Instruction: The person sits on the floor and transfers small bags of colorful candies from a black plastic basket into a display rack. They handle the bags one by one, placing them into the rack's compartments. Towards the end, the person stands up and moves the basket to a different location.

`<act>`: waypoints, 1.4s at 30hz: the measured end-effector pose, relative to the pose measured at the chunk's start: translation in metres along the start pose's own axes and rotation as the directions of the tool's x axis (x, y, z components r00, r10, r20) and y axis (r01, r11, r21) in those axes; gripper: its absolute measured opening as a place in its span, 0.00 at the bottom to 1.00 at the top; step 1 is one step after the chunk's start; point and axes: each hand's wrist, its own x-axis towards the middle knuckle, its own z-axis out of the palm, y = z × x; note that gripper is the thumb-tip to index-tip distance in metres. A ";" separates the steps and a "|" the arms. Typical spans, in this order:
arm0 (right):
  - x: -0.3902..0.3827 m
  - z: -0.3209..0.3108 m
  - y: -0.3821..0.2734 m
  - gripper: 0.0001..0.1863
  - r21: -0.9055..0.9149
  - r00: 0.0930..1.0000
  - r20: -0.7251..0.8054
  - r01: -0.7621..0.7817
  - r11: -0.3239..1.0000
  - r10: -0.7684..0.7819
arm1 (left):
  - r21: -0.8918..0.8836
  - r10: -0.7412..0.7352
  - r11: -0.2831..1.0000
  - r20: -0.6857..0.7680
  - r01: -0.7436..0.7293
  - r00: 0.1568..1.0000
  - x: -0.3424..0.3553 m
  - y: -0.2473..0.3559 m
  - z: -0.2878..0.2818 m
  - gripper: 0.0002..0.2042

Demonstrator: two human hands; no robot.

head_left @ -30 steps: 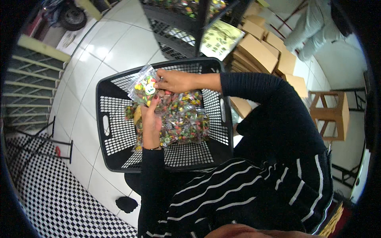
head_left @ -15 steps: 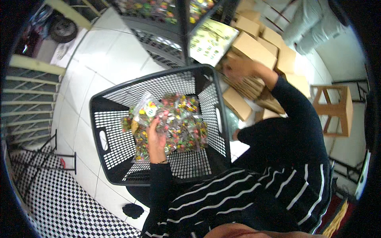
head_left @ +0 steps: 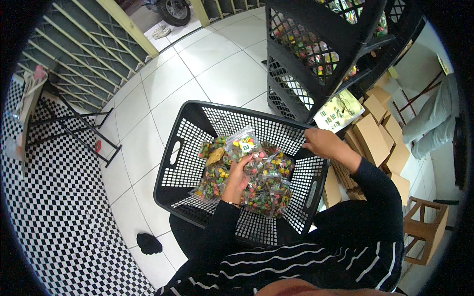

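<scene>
A black perforated basket point(head_left: 175, 182) holds many clear bags point(head_left: 274, 202) of colourful small candies. My left hand point(head_left: 235, 180) is closed on the lower edge of a clear bag with a white label point(head_left: 245, 142), which lies over the pile. Up at the basket's back right corner, my right hand point(head_left: 321, 145) has its fingers curled over the rim.
Stacked black crates point(head_left: 296, 54) of bags stand behind, beside a yellow printed sheet point(head_left: 335, 111) and cardboard boxes point(head_left: 370, 140). Grey-trousered legs point(head_left: 427, 123) of another person show right, above a wooden stool point(head_left: 424, 232). A folding metal frame point(head_left: 74, 128) stands left, near a metal gate point(head_left: 89, 44).
My right hand left the bag, moved out over the boxes, then returned to the basket's rim. My left hand still holds the bag. The view has shifted, showing more of the crates.
</scene>
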 end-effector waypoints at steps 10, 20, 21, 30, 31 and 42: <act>0.114 0.067 -0.059 0.17 0.000 0.898 0.401 0.196 0.981 -0.179 | 0.061 0.268 0.962 -0.035 -0.266 0.963 -0.003 0.058 -0.029 0.17; 0.160 0.170 -0.032 0.15 0.002 0.905 0.343 0.266 0.964 -0.250 | -0.137 0.241 0.947 -0.297 -0.291 0.924 0.009 0.076 -0.070 0.08; 0.167 0.169 -0.034 0.14 -0.027 0.893 0.383 0.269 0.963 -0.238 | -0.130 0.260 0.942 -0.307 -0.311 0.916 0.007 0.079 -0.072 0.08; 0.217 0.204 -0.047 0.12 0.127 0.956 0.064 0.278 0.952 -0.287 | -0.055 0.345 0.923 -0.320 -0.381 0.883 -0.013 0.082 -0.083 0.09; 0.219 0.198 -0.067 0.12 0.163 0.951 0.024 0.301 0.940 -0.309 | -0.053 0.342 0.921 -0.369 -0.387 0.864 -0.014 0.081 -0.089 0.09; 0.215 0.213 -0.099 0.31 0.072 0.972 0.093 0.209 0.975 -0.215 | -0.043 0.219 0.962 -0.465 -0.269 0.858 -0.019 0.066 -0.092 0.11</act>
